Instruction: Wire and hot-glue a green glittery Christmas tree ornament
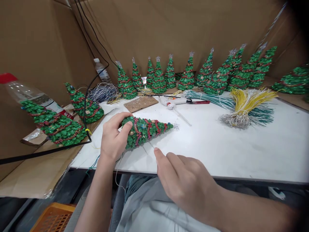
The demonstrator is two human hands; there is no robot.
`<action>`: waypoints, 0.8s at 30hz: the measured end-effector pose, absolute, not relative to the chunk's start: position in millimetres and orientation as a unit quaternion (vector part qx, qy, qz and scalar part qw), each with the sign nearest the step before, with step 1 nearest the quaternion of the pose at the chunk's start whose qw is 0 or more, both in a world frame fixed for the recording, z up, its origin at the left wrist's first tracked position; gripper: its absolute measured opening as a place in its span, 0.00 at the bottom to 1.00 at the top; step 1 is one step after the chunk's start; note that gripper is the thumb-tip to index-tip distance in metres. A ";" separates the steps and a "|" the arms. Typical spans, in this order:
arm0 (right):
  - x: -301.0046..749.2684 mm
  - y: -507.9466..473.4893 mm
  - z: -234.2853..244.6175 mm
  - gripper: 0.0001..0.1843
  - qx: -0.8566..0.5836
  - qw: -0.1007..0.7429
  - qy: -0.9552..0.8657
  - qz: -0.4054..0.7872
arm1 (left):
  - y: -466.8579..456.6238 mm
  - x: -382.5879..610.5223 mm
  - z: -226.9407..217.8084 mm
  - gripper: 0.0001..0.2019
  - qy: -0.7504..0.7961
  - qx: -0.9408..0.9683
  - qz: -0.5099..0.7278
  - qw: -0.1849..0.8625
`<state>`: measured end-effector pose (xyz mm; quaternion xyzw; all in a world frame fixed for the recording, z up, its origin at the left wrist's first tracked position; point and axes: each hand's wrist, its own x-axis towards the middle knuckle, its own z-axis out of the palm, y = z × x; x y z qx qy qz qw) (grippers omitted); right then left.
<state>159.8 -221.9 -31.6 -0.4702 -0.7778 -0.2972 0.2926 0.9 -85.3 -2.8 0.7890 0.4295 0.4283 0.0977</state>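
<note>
Lap: grey clothing shows below the table edge, with an orange basket to the left.
Right hand: closed around a thin metal tool, index finger and thumb near its exposed shaft; the rest is hidden in the fist.
Tool tip: it meets the near side of the held tree; whether it has gone in between the green pieces, I cannot tell.
Left hand: clamped on the wide base end of the tree, thumb on top.
Held tree: lying on its side over the near edge of the white table, star pointing right; a pale wire hangs below its base.
Step in hand: seemingly poking or tucking at the tree's decorations with the tip.
Next move's demand: probably a firm left grip and light, precise pressure from the right, sparing the red garland.
Mid-table: beyond the tree lie a white glue gun with a glue stick in it, a brown board and, rightward, a yellow wire bundle.
Back: a row of trees stands before a cardboard wall.
</note>
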 end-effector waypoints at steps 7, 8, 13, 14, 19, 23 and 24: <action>168.3 -221.1 -47.7 0.18 -0.427 0.219 -0.818 -0.317 | -83.6 0.2 -3.5 0.12 0.428 0.790 0.428 0.097; 169.1 -220.3 -50.1 0.18 -0.426 0.215 -0.818 -0.323 | -83.4 0.1 -3.8 0.12 0.427 0.790 0.429 0.098; 163.7 -218.6 -64.2 0.17 -0.436 0.217 -0.796 -0.359 | -84.3 1.0 -4.1 0.12 0.430 0.787 0.431 0.098; 161.7 -218.9 -66.2 0.17 -0.444 0.218 -0.793 -0.355 | -84.6 1.4 -4.0 0.12 0.431 0.786 0.431 0.099; 157.6 -221.7 -64.2 0.19 -0.479 0.248 -0.782 -0.311 | -85.1 3.5 -3.3 0.11 0.438 0.782 0.434 0.091; 165.9 -221.8 -48.0 0.16 -0.498 0.333 -0.772 -0.212 | -84.1 3.7 -3.6 0.11 0.432 0.785 0.435 0.093; 169.4 -221.4 -42.9 0.15 -0.499 0.359 -0.768 -0.179 | -83.7 3.6 -3.7 0.10 0.430 0.785 0.435 0.093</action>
